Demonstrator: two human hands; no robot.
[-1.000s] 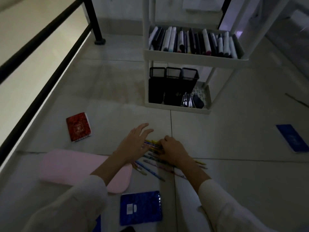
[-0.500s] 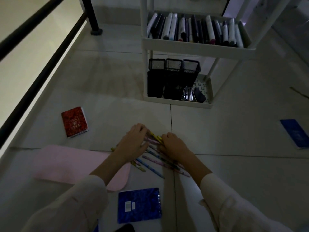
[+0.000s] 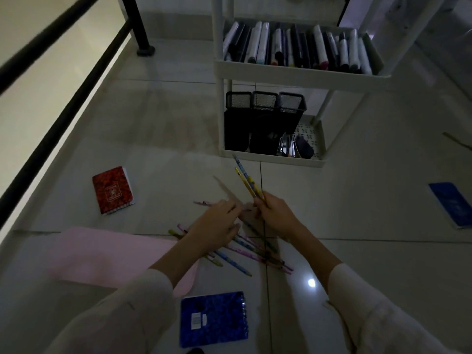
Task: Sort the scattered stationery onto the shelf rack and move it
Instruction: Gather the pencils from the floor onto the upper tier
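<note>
Dim tiled floor, shelf rack [image 3: 301, 72] far ahead. My right hand [image 3: 275, 215] grips the raised pencils [image 3: 247, 181]; my left hand [image 3: 217, 223] meets a blurred stick, grip unclear. Still gathering, I reckon: loose pencils [image 3: 242, 251] lie beneath my hands and need scooping next.

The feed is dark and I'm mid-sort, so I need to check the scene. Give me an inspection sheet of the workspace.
Surface: tiled floor, dim, one light glare.
Job's things: loose pencils under the hands, red notebook, blue notebook near the sleeves, second blue notebook far right, all on floor; shelf rack holds markers above, mesh holders below.
Clutter: pink pad on floor.
Grippers: right hand grips raised pencils; left hand at a blurred pale stick, grip unclear.
Cables: nothing seen.
Surroundings: black railing at left.
</note>
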